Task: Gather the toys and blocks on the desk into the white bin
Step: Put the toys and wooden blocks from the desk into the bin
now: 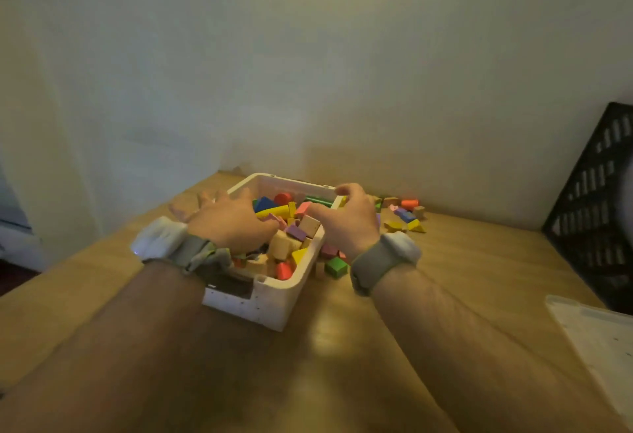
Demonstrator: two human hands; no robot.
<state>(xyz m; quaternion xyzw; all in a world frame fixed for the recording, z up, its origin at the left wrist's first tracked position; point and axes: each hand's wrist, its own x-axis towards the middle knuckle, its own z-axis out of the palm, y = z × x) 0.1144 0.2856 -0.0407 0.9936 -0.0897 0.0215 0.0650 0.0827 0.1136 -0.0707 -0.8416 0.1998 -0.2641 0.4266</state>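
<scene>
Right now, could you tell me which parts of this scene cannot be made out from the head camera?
- Left hand: motion-blurred over the white bin; whether it holds a block is unclear.
- Blocks beneath that hand and wrist: hidden.
- Right hand: fingers curl at the bin's far right rim; what they pinch is unclear.
- Loose blocks behind the right hand: partly covered, too blurred to count.
- Black crate: cut off by the right edge.

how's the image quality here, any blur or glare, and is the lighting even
Head view: dim, warm light, brightest high on the wall; a glare patch on the desk in front of the white bin; left hand motion-blurred, its fingers smeared; right hand somewhat sharper; loose blocks soft; wide-angle lens bends the black crate at the right edge.
</scene>
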